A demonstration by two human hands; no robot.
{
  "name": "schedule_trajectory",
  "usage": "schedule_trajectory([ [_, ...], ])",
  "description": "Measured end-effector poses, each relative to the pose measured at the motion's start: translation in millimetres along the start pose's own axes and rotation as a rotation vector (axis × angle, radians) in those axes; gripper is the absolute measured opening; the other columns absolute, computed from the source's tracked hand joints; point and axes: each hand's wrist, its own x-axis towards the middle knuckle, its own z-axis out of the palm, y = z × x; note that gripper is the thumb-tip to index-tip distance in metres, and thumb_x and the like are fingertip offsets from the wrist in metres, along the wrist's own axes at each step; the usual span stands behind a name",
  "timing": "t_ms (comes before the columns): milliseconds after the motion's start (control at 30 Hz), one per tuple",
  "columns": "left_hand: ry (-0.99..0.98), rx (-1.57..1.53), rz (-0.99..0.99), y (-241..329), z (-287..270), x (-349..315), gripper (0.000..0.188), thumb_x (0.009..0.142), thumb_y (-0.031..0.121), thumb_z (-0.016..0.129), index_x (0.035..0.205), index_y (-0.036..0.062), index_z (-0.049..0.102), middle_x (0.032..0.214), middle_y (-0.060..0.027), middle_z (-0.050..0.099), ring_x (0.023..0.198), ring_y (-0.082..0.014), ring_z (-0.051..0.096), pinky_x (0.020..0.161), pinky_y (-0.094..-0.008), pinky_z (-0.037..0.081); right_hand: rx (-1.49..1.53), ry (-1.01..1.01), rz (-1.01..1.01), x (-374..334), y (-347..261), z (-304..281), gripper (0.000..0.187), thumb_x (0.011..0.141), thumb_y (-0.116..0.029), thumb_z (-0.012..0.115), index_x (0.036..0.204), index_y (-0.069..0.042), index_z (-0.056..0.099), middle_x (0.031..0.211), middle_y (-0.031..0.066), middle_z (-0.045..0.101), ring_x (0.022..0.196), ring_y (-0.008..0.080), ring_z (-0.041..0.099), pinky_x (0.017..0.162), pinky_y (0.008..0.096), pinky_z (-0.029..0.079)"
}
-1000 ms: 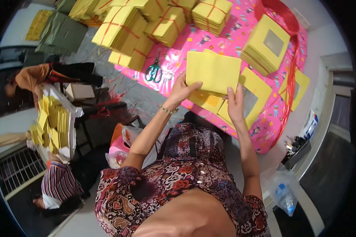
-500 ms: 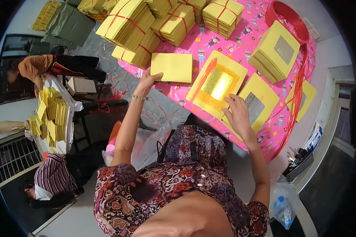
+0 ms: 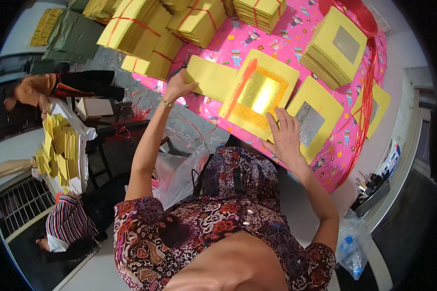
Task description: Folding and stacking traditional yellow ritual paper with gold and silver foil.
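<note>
My left hand (image 3: 179, 84) grips the left edge of a plain yellow paper sheet (image 3: 211, 78) with its thumb over the top. A small dark thing shows just above those fingers; I cannot make out what it is. The sheet's right end meets a stack of yellow paper (image 3: 239, 103) whose top bears a shiny gold foil rectangle (image 3: 261, 93) framed in orange, with a red-orange stripe on its left. Fingers apart, my right hand (image 3: 285, 136) rests at the stack's lower right corner. Beside it lies yellow paper with a silver rectangle (image 3: 310, 123).
Red-tied yellow paper bundles (image 3: 141, 24) line the pink patterned tablecloth's (image 3: 252, 36) far side. A tall silver-rectangle stack (image 3: 325, 53) stands right, beside red ribbon strands (image 3: 365, 121). Leftward, people work at another table with yellow paper (image 3: 65, 145). A clear plastic bag (image 3: 179, 179) hangs below the table.
The plain yellow sheet has tilted, and its right end has come up against the foil-topped stack. My right hand has slid slightly down the stack's edge. The whole view has shifted a little.
</note>
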Motion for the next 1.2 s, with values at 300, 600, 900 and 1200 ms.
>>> schedule_trajectory([
  [300,0.407,0.503,0.317,51.5,-4.8,-24.6,0.077,0.081,0.023,0.071,0.144,-0.0012,0.035,0.117,-0.0244,0.054,0.108,-0.0365,0.053,0.093,-0.0446,0.044,0.151,0.001,-0.033,2.0,0.2,-13.0,0.084,0.07,-0.042,0.08,0.137,-0.005,0.046,0.14,0.0203,0.041,0.133,0.0348,0.037,0.109,0.05,0.029],
  [600,-0.026,-0.243,0.239,124.4,41.0,-56.3,0.064,0.093,0.034,0.064,0.143,0.0013,0.04,0.117,-0.0205,0.054,0.1,-0.0268,0.059,0.085,-0.0374,0.049,0.005,0.177,0.147,25.5,64.0,-25.0,0.065,0.093,-0.045,0.058,0.14,-0.003,0.043,0.143,0.0166,0.04,0.141,0.0362,0.028,0.114,0.0548,0.02],
  [900,0.051,-0.028,0.399,128.0,54.0,-52.8,0.072,0.087,0.043,0.066,0.131,-0.0083,0.041,0.105,-0.0258,0.052,0.096,-0.0406,0.055,0.083,-0.046,0.047,-0.118,0.094,0.117,27.2,68.5,-8.6,0.069,0.093,-0.053,0.053,0.14,-0.003,0.045,0.153,0.014,0.034,0.146,0.0325,0.021,0.116,0.054,0.016],
  [1200,0.007,-0.073,0.412,131.4,68.2,-52.4,0.063,0.085,0.045,0.067,0.117,-0.0052,0.046,0.102,-0.0256,0.053,0.094,-0.0421,0.055,0.082,-0.0489,0.046,-0.108,0.087,0.108,19.0,71.1,-11.2,0.068,0.091,-0.049,0.057,0.139,-0.002,0.046,0.152,0.0143,0.034,0.144,0.0348,0.025,0.115,0.0555,0.019],
])
